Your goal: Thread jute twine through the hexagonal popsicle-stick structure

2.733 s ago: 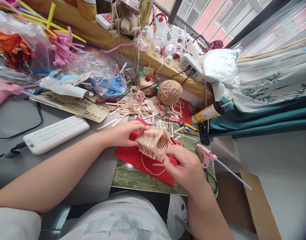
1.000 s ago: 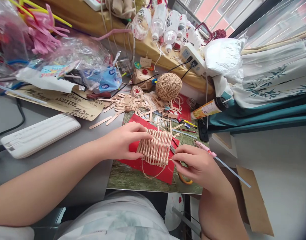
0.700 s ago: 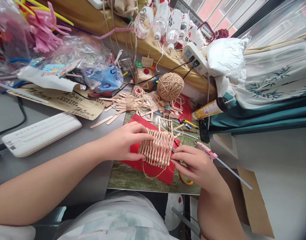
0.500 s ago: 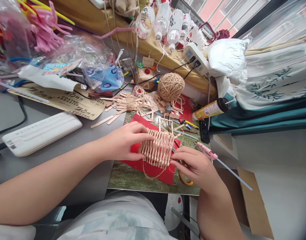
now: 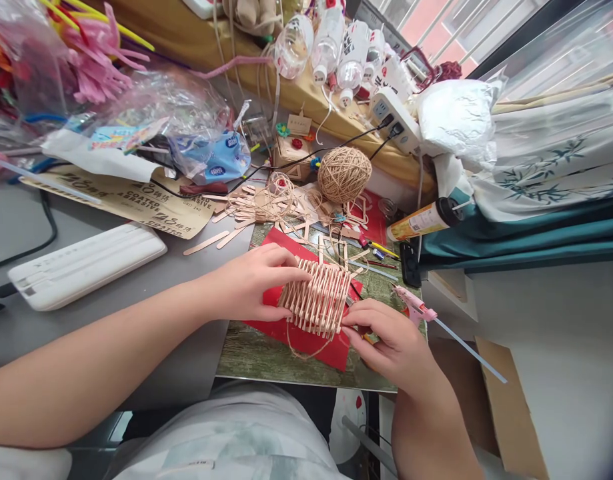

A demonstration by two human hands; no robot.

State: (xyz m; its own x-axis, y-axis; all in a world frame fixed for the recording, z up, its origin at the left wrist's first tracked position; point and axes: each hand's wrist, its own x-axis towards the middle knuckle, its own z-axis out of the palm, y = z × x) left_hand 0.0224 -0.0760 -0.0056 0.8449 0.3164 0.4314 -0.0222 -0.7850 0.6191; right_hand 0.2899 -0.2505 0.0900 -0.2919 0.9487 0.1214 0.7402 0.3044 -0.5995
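While in left hand, stick frame (right hand at corner).

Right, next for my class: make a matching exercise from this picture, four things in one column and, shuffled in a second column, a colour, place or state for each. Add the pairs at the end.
Column one
1. Stick model
2. Twine ball
3. Cup
4. Power strip

Column two
A. Has black plugs in it
B. Held by the left hand
C. Topped with a black lid
D. Brown and round

Pairs: 1-B, 2-D, 3-C, 4-A
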